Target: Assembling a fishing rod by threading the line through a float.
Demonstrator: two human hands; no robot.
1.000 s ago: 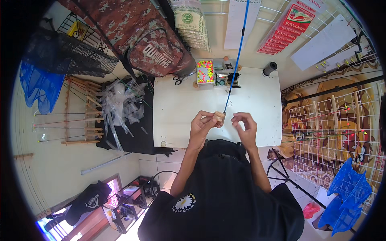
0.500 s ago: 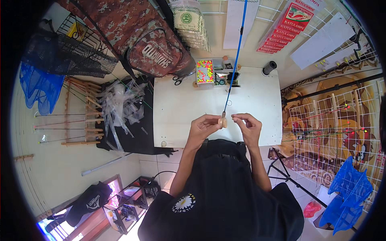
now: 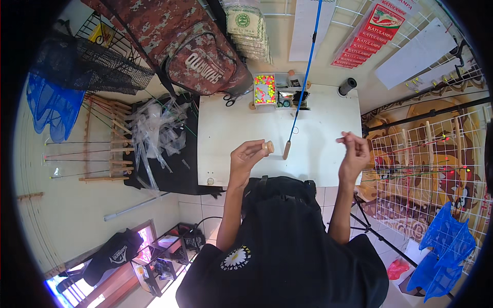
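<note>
Over the front part of the white table my left hand [image 3: 246,160] is closed, thumb and fingers pinching a small round wooden spool [image 3: 268,147]. To its right a blue fishing rod [image 3: 304,81] reaches from the table up past the top of the view. Its short wooden handle [image 3: 287,150] lies near the spool, apart from both hands. Out by the table's right edge my right hand [image 3: 354,158] is raised, with its fingertips pressed together. Whatever may be between them is too fine to make out; no line shows between the two hands.
A tray [image 3: 280,82] with a box of bright beads [image 3: 265,90] stands at the table's back, with scissors [image 3: 229,100] to its left and a dark roll [image 3: 347,86] at the right corner. Plastic bags [image 3: 156,128] lie left of the table [image 3: 226,133]. A camouflage bag [image 3: 197,59] hangs above.
My right hand has moved away to the right, out toward the table's edge. My left hand has drawn the spool left, away from the rod's handle, which now shows fully.
</note>
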